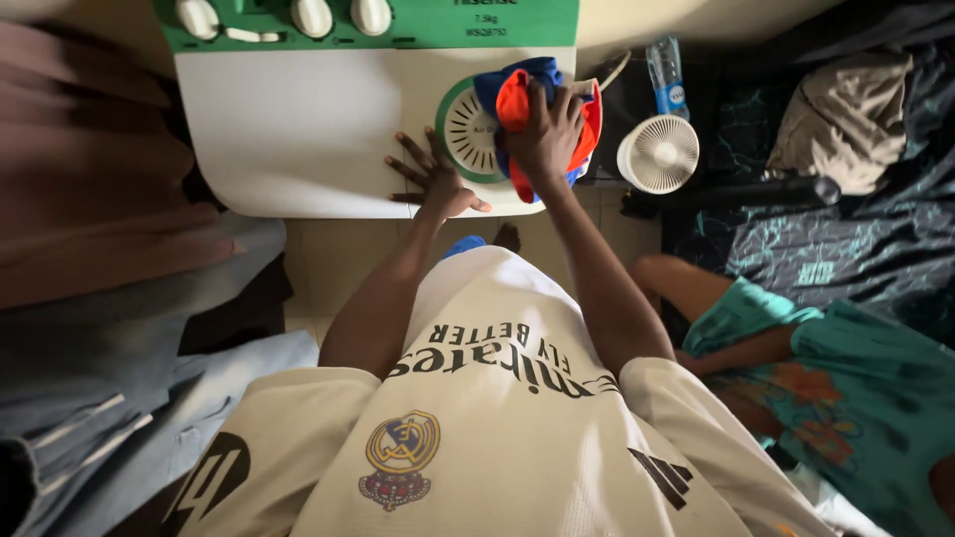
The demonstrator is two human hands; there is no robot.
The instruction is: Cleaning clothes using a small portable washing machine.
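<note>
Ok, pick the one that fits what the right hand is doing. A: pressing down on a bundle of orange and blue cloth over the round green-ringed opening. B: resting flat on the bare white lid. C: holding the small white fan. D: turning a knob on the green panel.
A: the right hand lies on the orange and blue cloth over the round opening.

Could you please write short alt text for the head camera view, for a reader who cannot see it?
Seen from above, a person's right hand presses a bundle of orange and blue cloth onto the round spinner lid of a white and green washing machine, while the left hand rests flat on its top. A small white fan and a water bottle lie to the right.
</note>
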